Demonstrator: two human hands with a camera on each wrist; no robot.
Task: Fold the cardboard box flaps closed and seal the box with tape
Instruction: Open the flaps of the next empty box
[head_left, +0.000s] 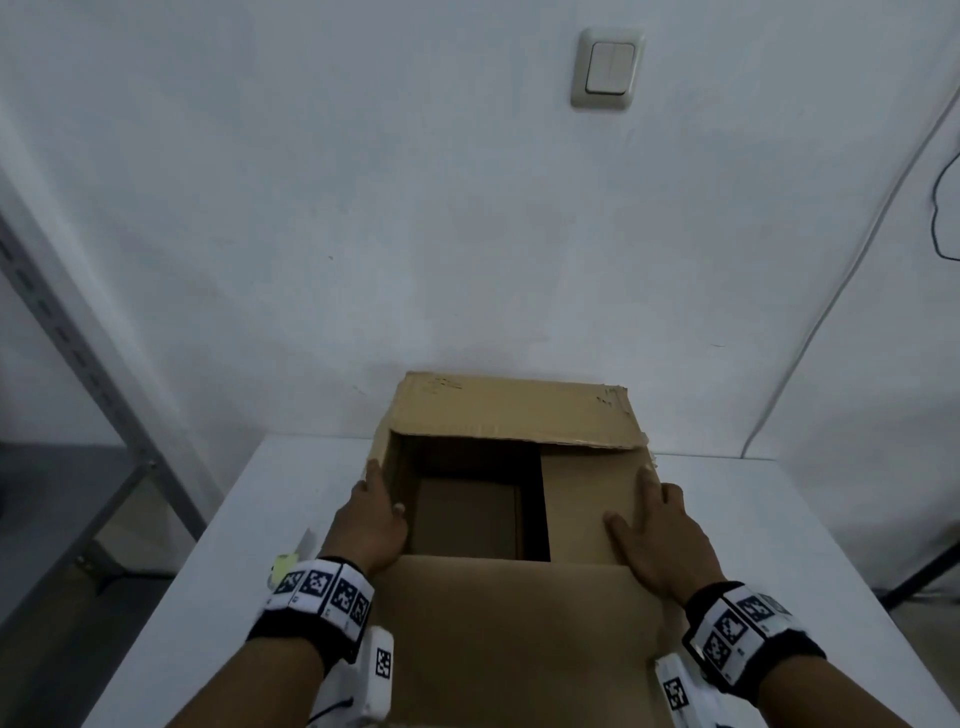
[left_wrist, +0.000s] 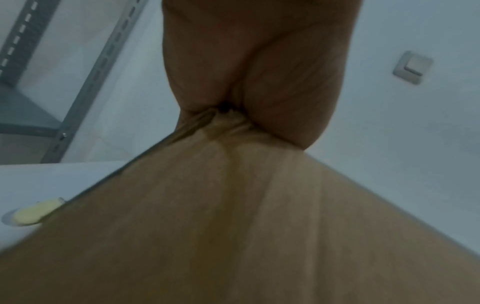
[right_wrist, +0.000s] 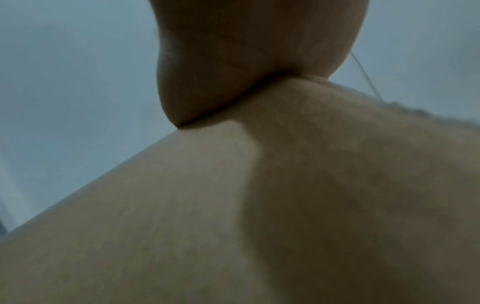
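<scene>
An open brown cardboard box (head_left: 467, 525) stands on the white table. Its far flap (head_left: 509, 410) leans inward over the opening, and the near flap (head_left: 509, 634) lies out toward me. My left hand (head_left: 371, 519) holds the upright left flap (head_left: 387, 457), fingers along its outside and thumb hooked over its edge. In the left wrist view the palm (left_wrist: 259, 61) presses against cardboard (left_wrist: 233, 226). My right hand (head_left: 660, 535) lies flat, fingers spread, on the right flap (head_left: 582, 499), which is folded down over the opening. A pale yellow roll (head_left: 283, 569), seemingly tape, lies left of the box.
The white table (head_left: 779, 519) stands against a white wall with a light switch (head_left: 608, 67). A grey metal shelf frame (head_left: 78, 338) rises at the left. A white cable (head_left: 831, 322) runs down the wall at the right.
</scene>
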